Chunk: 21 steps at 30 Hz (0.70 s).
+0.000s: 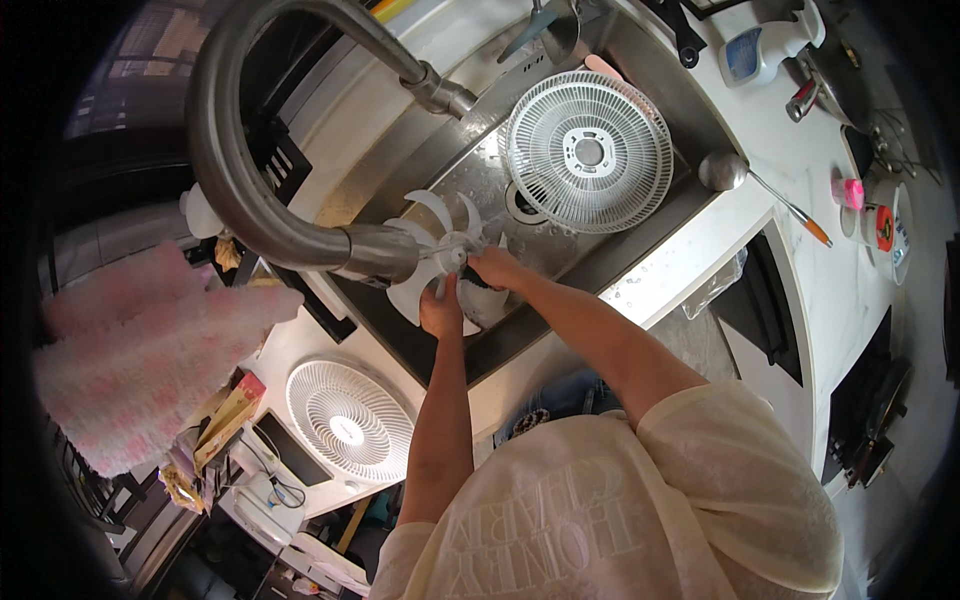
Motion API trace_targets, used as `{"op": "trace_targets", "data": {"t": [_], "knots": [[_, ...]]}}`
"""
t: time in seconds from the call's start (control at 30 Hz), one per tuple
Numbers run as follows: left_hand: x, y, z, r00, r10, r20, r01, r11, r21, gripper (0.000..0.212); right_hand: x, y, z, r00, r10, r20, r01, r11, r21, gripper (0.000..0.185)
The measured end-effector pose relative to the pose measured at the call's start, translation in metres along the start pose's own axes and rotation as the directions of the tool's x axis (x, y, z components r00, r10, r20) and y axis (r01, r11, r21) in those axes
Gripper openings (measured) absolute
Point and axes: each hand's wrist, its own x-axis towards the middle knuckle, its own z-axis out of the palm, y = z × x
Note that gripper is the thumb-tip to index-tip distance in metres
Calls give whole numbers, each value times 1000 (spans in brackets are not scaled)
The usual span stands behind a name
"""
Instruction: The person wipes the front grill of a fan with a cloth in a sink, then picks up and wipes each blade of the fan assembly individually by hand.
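Note:
A white plastic fan blade wheel [409,292] is tilted over the near left part of the stainless steel sink [551,300]. My left hand [441,307] grips its near side, thumb pointing up toward the hub. Curled against a blade just right of the hub is my right hand [496,268]; its fingertips are partly hidden. Water runs from the curved metal faucet [379,253] onto the hub. A round white fan grille [551,191] leans in the sink's far right part, partly over the drain [523,206].
Left of the sink, a second white fan grille [319,397] lies on the counter, near a pink and white fluffy cloth [165,360]. A ladle [724,172] rests across the right rim. Beyond it stand a spray bottle [769,52] and a pink-lidded jar [849,193].

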Motion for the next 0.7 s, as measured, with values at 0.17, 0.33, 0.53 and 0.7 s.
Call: {"op": "trace_targets", "data": {"t": [0.17,0.33,0.53,0.7], "knots": [[0,7,-1,991,116,-66,-123,986,-111,53,-8,13,-5,980,-99,173,134,969,-207,32],[4,18,13,998,62,22,-59,994,-89,47,-44,8,-35,979,161,-128,-158,987,34,46],[19,41,22,991,-18,133,37,989,-144,41,-52,30,-70,921,371,-120,-327,902,282,52],[27,24,27,962,-142,232,211,929,-305,42,-48,28,-71,923,370,-104,-257,795,549,49]]}}
